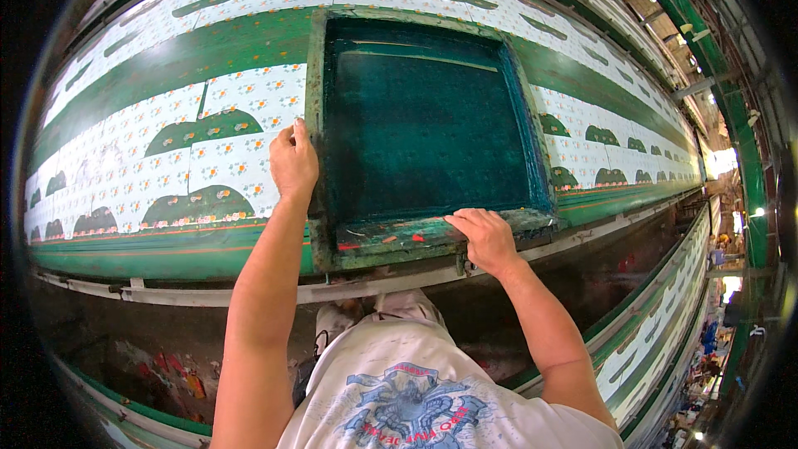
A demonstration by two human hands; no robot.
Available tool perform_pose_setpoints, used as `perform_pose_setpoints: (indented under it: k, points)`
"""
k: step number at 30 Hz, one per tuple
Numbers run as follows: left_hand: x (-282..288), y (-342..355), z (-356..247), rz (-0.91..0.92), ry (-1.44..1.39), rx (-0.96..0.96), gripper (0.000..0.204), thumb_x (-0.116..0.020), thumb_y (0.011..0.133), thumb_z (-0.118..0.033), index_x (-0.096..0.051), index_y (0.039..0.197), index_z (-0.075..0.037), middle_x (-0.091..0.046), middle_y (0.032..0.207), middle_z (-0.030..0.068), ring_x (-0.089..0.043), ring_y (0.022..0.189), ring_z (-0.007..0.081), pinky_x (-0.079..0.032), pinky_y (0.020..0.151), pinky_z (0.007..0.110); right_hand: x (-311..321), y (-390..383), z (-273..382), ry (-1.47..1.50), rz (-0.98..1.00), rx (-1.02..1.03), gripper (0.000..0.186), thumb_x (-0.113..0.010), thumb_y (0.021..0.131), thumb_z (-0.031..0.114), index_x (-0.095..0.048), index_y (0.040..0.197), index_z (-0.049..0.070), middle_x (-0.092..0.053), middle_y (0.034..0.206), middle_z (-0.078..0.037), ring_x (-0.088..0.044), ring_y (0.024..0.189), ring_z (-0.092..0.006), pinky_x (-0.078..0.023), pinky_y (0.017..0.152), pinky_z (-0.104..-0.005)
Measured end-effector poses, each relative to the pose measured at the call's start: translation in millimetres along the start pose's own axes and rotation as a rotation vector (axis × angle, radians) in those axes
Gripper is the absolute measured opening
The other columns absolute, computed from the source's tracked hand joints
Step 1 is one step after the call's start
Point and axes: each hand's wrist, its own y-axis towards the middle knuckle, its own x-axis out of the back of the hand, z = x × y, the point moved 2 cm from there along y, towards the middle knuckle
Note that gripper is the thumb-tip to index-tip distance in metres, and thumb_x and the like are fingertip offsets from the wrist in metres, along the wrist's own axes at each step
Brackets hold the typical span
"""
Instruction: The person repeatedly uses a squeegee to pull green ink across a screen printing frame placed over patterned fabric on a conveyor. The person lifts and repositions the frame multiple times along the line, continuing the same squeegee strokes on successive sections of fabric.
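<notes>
A square screen-printing frame (432, 17) with a dark teal mesh and paint-smeared wooden rim rests on the long green printing table. My left hand (294, 163) is closed on the frame's left side, with fingertips at its outer edge. My right hand (485, 237) has its bent fingers gripping the frame's near bar, right of centre. White fabric pieces (108, 154) with small orange flowers and dark green cut-out shapes lie on the table to both sides of the frame and in a farther strip behind it.
A metal rail (208, 288) runs along the table's near edge, over a dark walkway where my legs stand. Another long printing table (636, 341) with patterned pieces runs behind me at the lower right. A green beam (706, 50) and small lights line the far right.
</notes>
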Motion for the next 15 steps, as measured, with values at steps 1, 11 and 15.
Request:
perform_pose_setpoints:
  k: [1, 11, 15]
  points:
    - [-0.1, 0.1, -1.2, 0.004, -0.003, 0.006, 0.062, -0.054, 0.112, -0.054, -0.076, 0.128, 0.002, -0.072, 0.122, 0.0253, -0.069, 0.115, 0.0413, -0.052, 0.101, 0.05, -4.1, 2.5, -2.5, -0.015, -0.021, 0.012, 0.051, -0.064, 0.085, -0.003, -0.077, 0.131, 0.012, -0.074, 0.128, -0.01, -0.07, 0.119, -0.0319, -0.056, 0.101, -0.0467]
    - [-4.6, 3.7, 4.5, 0.012, -0.006, -0.052, 0.051, -0.058, 0.114, -0.043, -0.075, 0.122, 0.004, -0.072, 0.117, 0.0248, -0.067, 0.112, 0.0391, -0.051, 0.102, 0.048, -25.1, 113.9, -70.4, -0.095, -0.201, 0.116, 0.044, -0.067, 0.088, -0.001, -0.077, 0.129, 0.01, -0.073, 0.126, -0.012, -0.071, 0.115, -0.0341, -0.056, 0.098, -0.0478]
    - [-3.6, -1.1, -6.2, -0.076, -0.003, -0.089, 0.048, -0.059, 0.114, -0.04, -0.075, 0.123, 0.004, -0.072, 0.117, 0.0243, -0.068, 0.111, 0.0379, -0.052, 0.1, 0.047, -27.0, 179.6, -100.2, -0.101, -0.24, 0.129, 0.045, -0.065, 0.087, -0.003, -0.077, 0.128, 0.01, -0.075, 0.12, -0.011, -0.073, 0.114, -0.0331, -0.056, 0.096, -0.0466]
